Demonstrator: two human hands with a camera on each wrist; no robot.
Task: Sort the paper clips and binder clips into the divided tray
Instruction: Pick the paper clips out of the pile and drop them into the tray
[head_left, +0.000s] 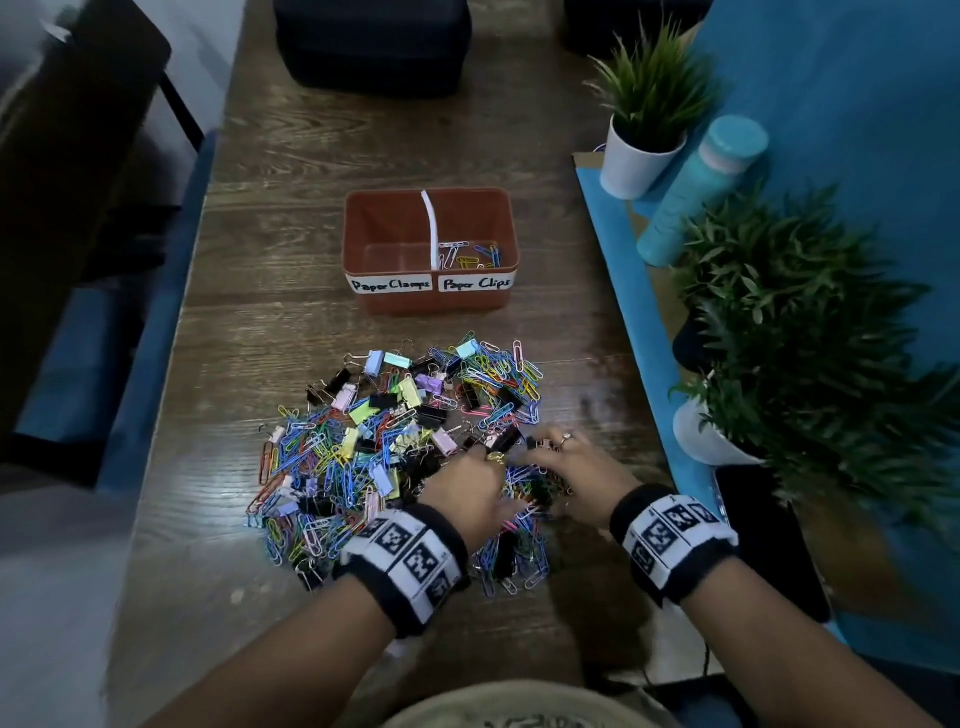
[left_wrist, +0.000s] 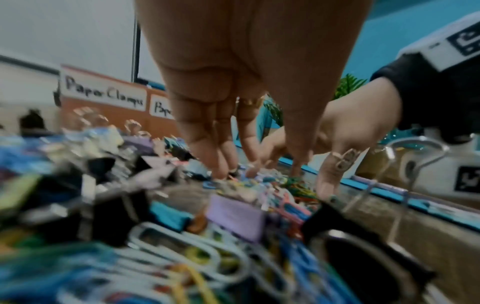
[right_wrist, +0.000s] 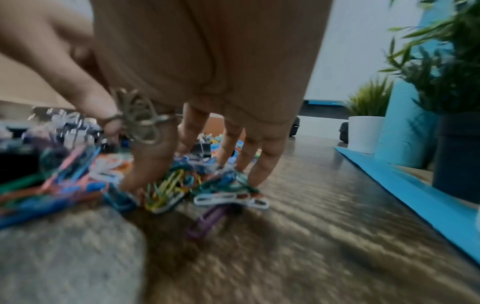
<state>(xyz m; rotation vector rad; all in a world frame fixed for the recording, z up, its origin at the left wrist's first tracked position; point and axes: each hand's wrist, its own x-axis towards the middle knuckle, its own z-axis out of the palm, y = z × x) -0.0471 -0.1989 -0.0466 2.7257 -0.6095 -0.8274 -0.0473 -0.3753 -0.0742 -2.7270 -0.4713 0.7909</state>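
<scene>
A mixed pile of coloured paper clips and binder clips (head_left: 400, 447) lies on the wooden table. Beyond it stands the brown divided tray (head_left: 363, 228). Its left half, labelled Paper Clamps, is bare; the right half, labelled Paper Clips, holds several paper clips (head_left: 467, 254). My left hand (head_left: 478, 483) reaches into the pile's near right part, fingers (left_wrist: 221, 160) straight down and touching clips. Beside it, my right hand (head_left: 561, 467) pinches a bunch of paper clips (right_wrist: 168, 187) between thumb and fingers (right_wrist: 262, 164) against the table.
A blue mat (head_left: 623, 249) runs along the right side with potted plants (head_left: 644, 104), a turquoise bottle (head_left: 701, 192) and a black phone (head_left: 769, 540). A black case (head_left: 371, 44) sits at the table's far end. Bare wood lies left of the pile.
</scene>
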